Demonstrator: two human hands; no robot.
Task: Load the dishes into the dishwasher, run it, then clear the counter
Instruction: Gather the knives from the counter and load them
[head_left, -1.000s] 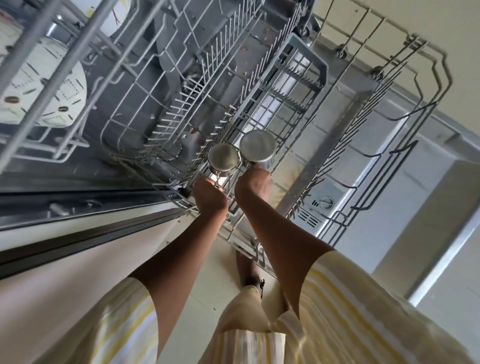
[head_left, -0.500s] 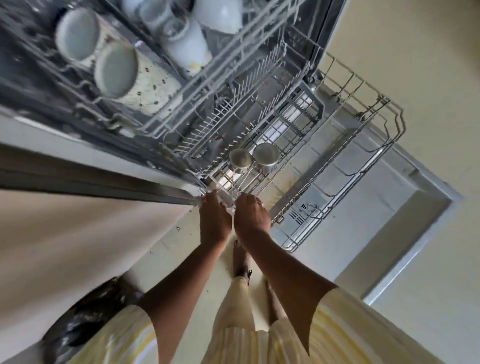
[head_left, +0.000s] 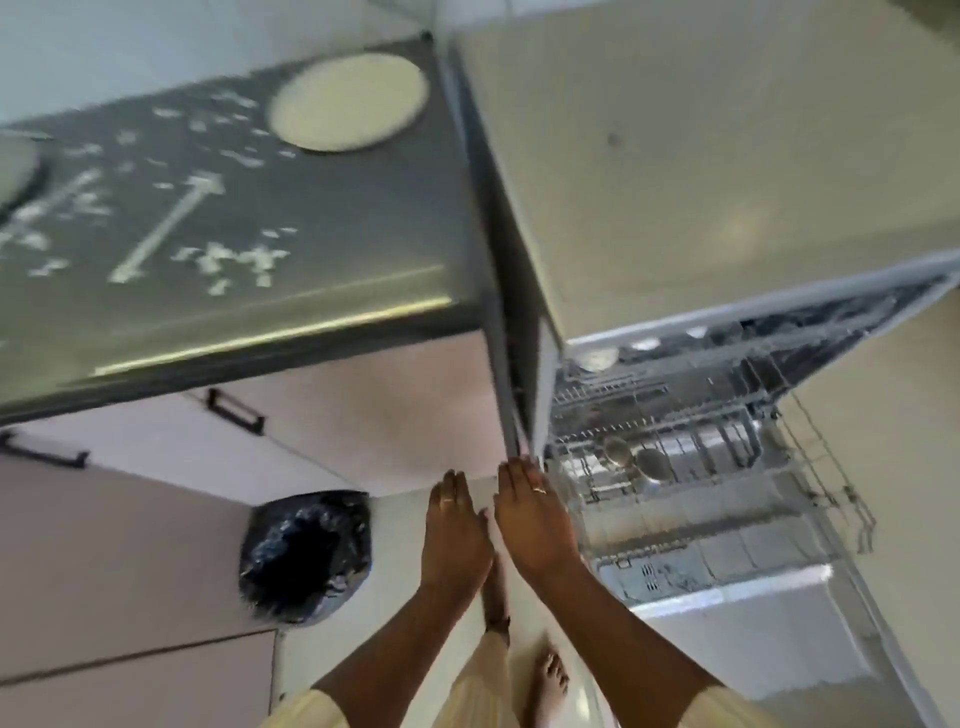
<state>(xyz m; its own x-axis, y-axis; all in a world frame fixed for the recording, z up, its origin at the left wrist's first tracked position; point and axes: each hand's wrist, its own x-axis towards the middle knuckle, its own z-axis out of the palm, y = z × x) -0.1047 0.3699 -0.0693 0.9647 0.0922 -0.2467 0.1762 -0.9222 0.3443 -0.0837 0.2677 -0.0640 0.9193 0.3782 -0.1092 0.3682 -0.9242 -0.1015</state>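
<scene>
Yellow sleeves (head_left: 311, 712) nearest; yr left hand (head_left: 454, 525) & right hand (head_left: 535, 525) flat, fingers straight, empty, beside dishwasher (head_left: 701, 577). Two steel cups (head_left: 653, 464) in its lower rack (head_left: 831, 467). Bench (head_left: 311, 291) left of it: plate (head_left: 347, 101), utensils (head_left: 166, 228), crumbs (head_left: 234, 260) to clear; machine open, so prob. not run.

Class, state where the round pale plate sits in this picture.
In the head view, the plate lies at upper left on the dark counter, near its right end, with a long utensil and scattered crumbs below-left of it.
</scene>
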